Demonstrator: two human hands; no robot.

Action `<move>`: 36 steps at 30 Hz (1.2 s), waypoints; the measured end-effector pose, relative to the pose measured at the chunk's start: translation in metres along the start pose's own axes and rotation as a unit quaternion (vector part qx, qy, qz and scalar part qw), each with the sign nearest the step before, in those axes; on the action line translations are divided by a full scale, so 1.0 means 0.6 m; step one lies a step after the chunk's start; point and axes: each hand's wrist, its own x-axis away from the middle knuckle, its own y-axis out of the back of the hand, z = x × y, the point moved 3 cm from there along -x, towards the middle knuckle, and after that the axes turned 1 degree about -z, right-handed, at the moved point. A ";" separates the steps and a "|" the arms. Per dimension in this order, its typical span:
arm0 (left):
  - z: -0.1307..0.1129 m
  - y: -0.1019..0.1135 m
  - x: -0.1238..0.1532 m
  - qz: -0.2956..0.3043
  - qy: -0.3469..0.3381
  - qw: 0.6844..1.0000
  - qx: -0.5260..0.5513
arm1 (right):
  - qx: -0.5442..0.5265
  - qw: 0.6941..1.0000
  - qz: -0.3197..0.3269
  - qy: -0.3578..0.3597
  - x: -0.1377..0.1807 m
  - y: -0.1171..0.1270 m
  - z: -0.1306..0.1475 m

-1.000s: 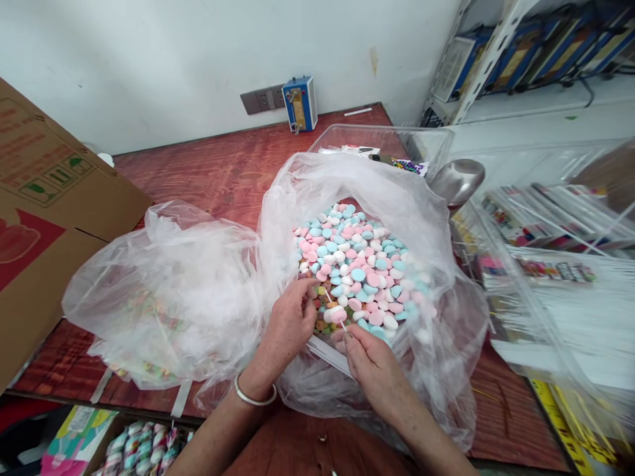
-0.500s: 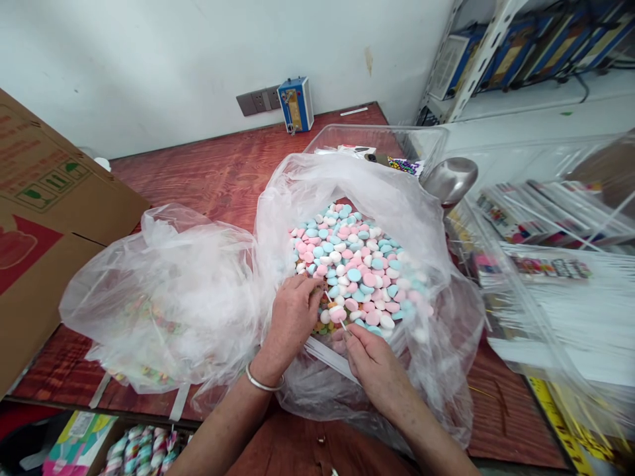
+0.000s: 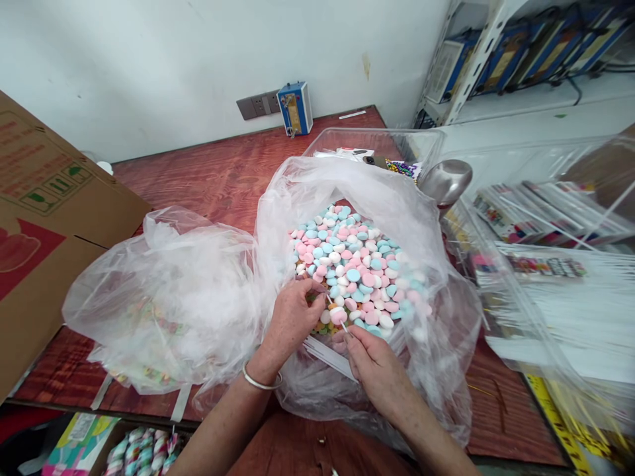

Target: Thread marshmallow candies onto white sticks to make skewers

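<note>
A thin white stick with pink, white and orange candies threaded on it slants between my two hands. My right hand pinches its lower end between thumb and fingers, just below the pink candy. At the upper end, my left hand has thumb and forefinger closed about the tip; its other fingers are curled. Both hands are over a large open plastic bag full of pink, blue and white candies. Partly covered by my left hand, small yellow-green candies lie at the near side.
White sticks lie on the bag's near edge. A second plastic bag sits at left beside a cardboard box. Clear trays of sticks and printed cards stand at right, near a metal scoop. A blue device stands by the wall.
My left thumb and fingertips have shifted slightly at the stick's upper end. My right hand keeps its pinch, and the view has moved a little.
</note>
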 end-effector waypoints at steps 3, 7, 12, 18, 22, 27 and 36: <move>-0.003 0.003 -0.001 0.016 0.011 1.000 0.024 | 0.007 1.000 -0.003 0.014 0.001 0.000 0.000; -0.012 0.009 0.008 0.022 -0.027 0.996 0.087 | 0.020 0.999 -0.007 0.030 0.007 0.003 -0.001; -0.026 0.005 0.041 0.027 -0.067 0.989 0.128 | 0.046 0.998 -0.031 0.037 0.019 0.004 -0.013; -0.049 -0.007 0.077 0.033 -0.100 0.981 0.163 | 0.020 0.997 -0.049 0.048 0.019 -0.003 -0.037; -0.047 0.001 0.074 0.019 -0.115 0.984 0.136 | 0.009 0.995 -0.067 0.069 0.016 0.010 -0.035; -0.022 0.008 0.023 -0.066 -0.139 0.988 0.032 | 0.044 0.991 -0.112 0.055 0.016 0.041 -0.027; -0.019 -0.012 -0.008 -0.010 -0.187 0.979 -0.077 | 0.051 0.989 -0.135 0.036 0.026 0.057 -0.043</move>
